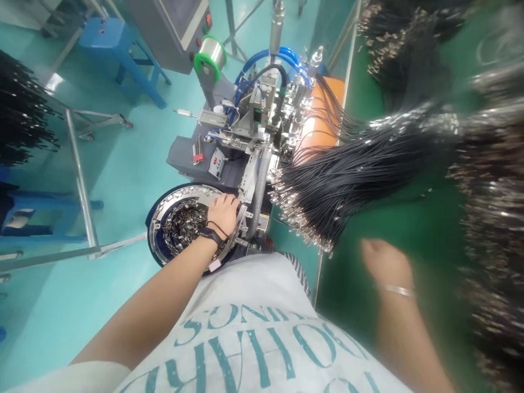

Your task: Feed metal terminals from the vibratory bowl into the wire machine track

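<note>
My left hand (224, 213) lies over the right rim of a round bowl feeder (158, 215), its fingers laid out and nothing visible in them. Small metal terminals (182, 224) are heaped inside the bowl. My right hand (387, 265) is over the green tabletop (360, 305), smeared by motion, its fingers hard to make out. Nearest to it is a thick bundle of black cables (347, 174) with metal ends, fanned out over the table's edge toward the machine. Above the bowl stands the machine (262, 109), with metal fixtures and blue air hoses.
More cable bundles (499, 218) lie along the table's right side, blurred. An orange surface (321, 112) sits beside the machine. Behind it are a green-rimmed wire spool (210, 57) and a blue stool (108, 43). A metal rack frame (79, 174) stands at left.
</note>
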The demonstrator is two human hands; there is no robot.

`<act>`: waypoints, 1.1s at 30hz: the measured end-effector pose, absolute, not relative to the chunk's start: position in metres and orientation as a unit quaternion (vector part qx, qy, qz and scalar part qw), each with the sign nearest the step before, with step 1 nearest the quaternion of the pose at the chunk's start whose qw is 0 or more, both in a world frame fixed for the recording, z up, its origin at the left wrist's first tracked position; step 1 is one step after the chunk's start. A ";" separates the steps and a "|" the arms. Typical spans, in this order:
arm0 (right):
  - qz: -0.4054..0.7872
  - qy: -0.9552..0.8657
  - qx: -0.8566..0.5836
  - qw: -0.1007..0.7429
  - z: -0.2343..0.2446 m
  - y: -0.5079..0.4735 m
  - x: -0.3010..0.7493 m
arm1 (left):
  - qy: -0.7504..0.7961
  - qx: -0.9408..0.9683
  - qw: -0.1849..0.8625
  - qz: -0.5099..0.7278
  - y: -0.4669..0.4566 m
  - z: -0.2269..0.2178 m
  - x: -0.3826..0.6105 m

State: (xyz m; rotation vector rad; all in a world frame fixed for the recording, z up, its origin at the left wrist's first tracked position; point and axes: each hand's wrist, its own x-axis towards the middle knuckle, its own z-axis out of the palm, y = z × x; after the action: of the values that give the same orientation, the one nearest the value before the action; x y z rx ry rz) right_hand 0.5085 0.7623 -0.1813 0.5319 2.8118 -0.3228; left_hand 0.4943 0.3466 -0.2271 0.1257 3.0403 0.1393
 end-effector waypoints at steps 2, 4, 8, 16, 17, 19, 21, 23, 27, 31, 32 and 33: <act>-0.338 0.921 0.144 0.127 -0.177 0.691 0.499 | 0.996 0.047 0.053 0.044 0.345 -0.227 0.494; -0.497 0.841 0.105 0.185 -0.187 0.616 0.485 | 0.996 0.055 0.057 0.042 0.344 -0.226 0.494; -0.620 0.727 0.166 0.244 -0.236 0.509 0.462 | 0.995 0.071 0.050 0.038 0.343 -0.226 0.493; -0.690 0.626 0.281 0.227 -0.280 0.450 0.465 | 0.995 0.088 0.041 0.034 0.343 -0.229 0.496; -0.696 0.618 0.293 0.219 -0.281 0.446 0.465 | 0.995 0.088 0.039 0.035 0.344 -0.230 0.496; -0.702 0.605 0.314 0.207 -0.284 0.441 0.465 | 0.995 0.086 0.038 0.036 0.344 -0.230 0.496; -0.705 0.596 0.330 0.199 -0.287 0.438 0.464 | 0.995 0.083 0.037 0.036 0.345 -0.229 0.497; -0.707 0.588 0.343 0.192 -0.291 0.436 0.463 | 0.996 0.076 0.037 0.036 0.346 -0.228 0.497; -0.705 0.579 0.367 0.181 -0.300 0.429 0.463 | 0.996 0.058 0.041 0.049 0.348 -0.227 0.499; -0.699 0.584 0.373 0.177 -0.306 0.424 0.463 | 0.996 0.052 0.043 0.061 0.349 -0.228 0.500; -0.699 0.586 0.368 0.181 -0.306 0.425 0.463 | 0.996 0.050 0.042 0.060 0.349 -0.228 0.500; -0.699 0.589 0.360 0.187 -0.305 0.426 0.463 | 0.996 0.049 0.041 0.058 0.349 -0.229 0.500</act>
State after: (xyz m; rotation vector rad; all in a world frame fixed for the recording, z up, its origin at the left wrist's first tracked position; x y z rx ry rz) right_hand 0.4627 0.4257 -0.3049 1.0125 1.6593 -1.9669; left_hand 0.5000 0.3487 -0.2286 0.1490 3.0515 0.1783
